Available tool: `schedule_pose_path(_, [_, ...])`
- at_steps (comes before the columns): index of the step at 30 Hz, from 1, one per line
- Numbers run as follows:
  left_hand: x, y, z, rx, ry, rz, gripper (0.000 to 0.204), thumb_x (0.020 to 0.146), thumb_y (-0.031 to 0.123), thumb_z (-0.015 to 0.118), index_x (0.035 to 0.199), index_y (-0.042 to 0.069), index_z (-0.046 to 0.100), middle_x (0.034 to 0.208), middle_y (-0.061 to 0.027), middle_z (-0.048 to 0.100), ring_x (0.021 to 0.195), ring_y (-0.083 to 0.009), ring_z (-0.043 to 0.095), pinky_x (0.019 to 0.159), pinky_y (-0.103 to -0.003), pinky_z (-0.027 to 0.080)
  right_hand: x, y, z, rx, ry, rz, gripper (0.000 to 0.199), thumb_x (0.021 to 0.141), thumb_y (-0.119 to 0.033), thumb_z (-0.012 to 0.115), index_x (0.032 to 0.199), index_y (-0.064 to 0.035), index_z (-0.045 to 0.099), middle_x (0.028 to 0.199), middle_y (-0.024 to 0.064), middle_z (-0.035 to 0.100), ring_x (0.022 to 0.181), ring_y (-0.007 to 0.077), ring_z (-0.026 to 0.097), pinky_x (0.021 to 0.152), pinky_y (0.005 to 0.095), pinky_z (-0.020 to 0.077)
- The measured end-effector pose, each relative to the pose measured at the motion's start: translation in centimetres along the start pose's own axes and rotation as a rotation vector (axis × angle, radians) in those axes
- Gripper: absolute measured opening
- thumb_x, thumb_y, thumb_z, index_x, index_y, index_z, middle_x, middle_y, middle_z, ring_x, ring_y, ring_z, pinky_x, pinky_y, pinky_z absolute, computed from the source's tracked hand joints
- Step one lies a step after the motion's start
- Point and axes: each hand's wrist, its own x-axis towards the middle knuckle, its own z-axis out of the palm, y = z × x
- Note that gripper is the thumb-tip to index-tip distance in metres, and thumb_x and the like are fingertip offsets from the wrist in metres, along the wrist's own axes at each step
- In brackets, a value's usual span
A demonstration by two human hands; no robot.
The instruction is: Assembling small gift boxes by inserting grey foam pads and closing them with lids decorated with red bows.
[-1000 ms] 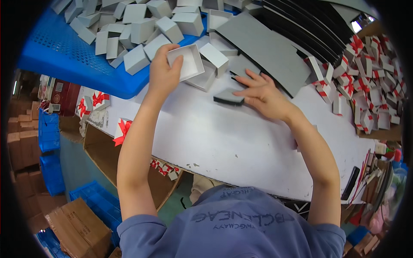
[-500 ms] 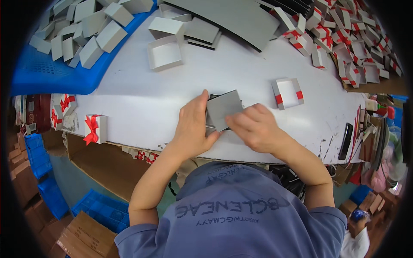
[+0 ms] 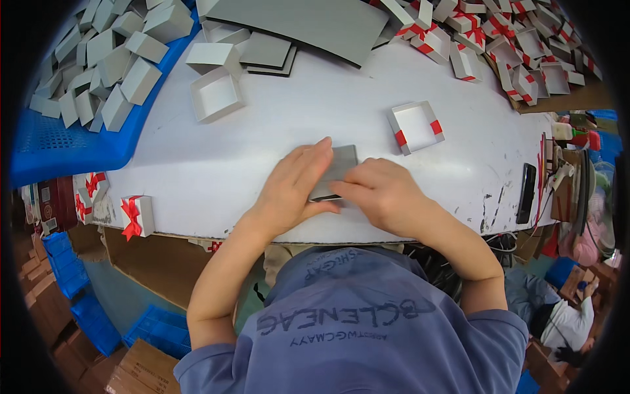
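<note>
A small grey pad [image 3: 344,159] is lying between the person's hands, toward the near edge of the white worktable [image 3: 289,141] and around the middle of its length. Half a second ago it was sitting skewed across the left hand's opening; now it is standing squarer to that hand and hiding more of itself under the fingers, so the fitting or aligning of it seems to be moving forward. What is lying beneath the pad is not showing clearly.

The left hand [image 3: 289,187] is cupping the pad's left side, fingers stretched together toward the far edge, thumb spreading along the near side; whether it is gripping or only bracing, I cannot tell. The right hand [image 3: 380,194] is coming in from the right with fingers curling, its fingertips touching the pad's near part; pinching or pressing, I cannot tell. Both elbows are bending outward.

Beyond the right hand, a white open box with red ribbon [image 3: 416,127] is resting apart. Toward the far edge, white open boxes [image 3: 216,97], other grey pads [image 3: 266,52] and a large grey sheet [image 3: 302,23] are lying. A blue crate [image 3: 118,155] is covering the far left corner; ribboned boxes [image 3: 505,49] are heaping at the far right.
</note>
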Motion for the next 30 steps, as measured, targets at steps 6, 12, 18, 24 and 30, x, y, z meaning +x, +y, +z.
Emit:
schedule_pose_path(6, [-0.1,0.8,-4.5,0.382,-0.282,0.078,0.065,0.057,0.027,0.077,0.117,0.015,0.055,0.131,-0.0058,0.047,0.109,-0.0375,0.046,0.086,-0.044,0.040,-3.3,3.7,-2.2,-0.390,0.168,0.325,0.020,0.066,-0.012,0.068,0.084,-0.0082,0.061,0.093,0.0079,0.057,0.082,0.0248,0.054,0.070,0.0356,0.0457])
schedule_pose_path(12, [-1.2,-1.0,-2.4,0.077,-0.116,-0.007,0.071,0.064,0.021,0.077,0.127,0.014,0.044,0.134,-0.0131,0.039,0.114,-0.0401,0.042,0.086,-0.044,0.041,2.2,3.5,-2.4,1.191,0.484,0.729,0.019,0.083,-0.013,0.061,0.099,-0.0025,0.058,0.092,0.0026,0.058,0.077,0.0081,0.055,0.063,0.0217,0.0439])
schedule_pose_path(18, [0.4,-2.2,-1.2,-0.135,0.031,-0.080,0.085,0.063,0.021,0.078,0.133,0.007,0.032,0.136,-0.0200,0.031,0.113,-0.0392,0.043,0.087,-0.044,0.042,4.2,2.7,2.9,0.266,0.308,0.346,0.016,0.082,-0.014,0.059,0.093,-0.0033,0.063,0.079,0.0069,0.060,0.070,0.0190,0.058,0.060,0.0306,0.0442])
schedule_pose_path(24, [1.4,-0.5,-2.8,0.286,-0.247,-0.106,0.087,0.059,0.029,0.079,0.130,0.002,0.037,0.132,-0.0174,0.038,0.118,-0.0335,0.040,0.093,-0.045,0.034,3.8,2.5,3.9,-0.100,0.293,0.230,0.018,0.077,-0.017,0.062,0.091,-0.0063,0.063,0.081,0.0049,0.060,0.075,0.0211,0.057,0.067,0.0337,0.0430])
schedule_pose_path(30, [2.0,1.9,-7.8,0.615,-0.369,-0.373,0.087,0.061,0.031,0.077,0.132,0.002,0.036,0.130,-0.0141,0.041,0.124,-0.0351,0.033,0.098,-0.050,0.025,7.7,9.2,-1.0,-0.253,0.283,0.076,0.038,0.070,-0.025,0.071,0.100,-0.0044,0.060,0.108,0.0126,0.056,0.099,0.0292,0.054,0.084,0.0388,0.0429])
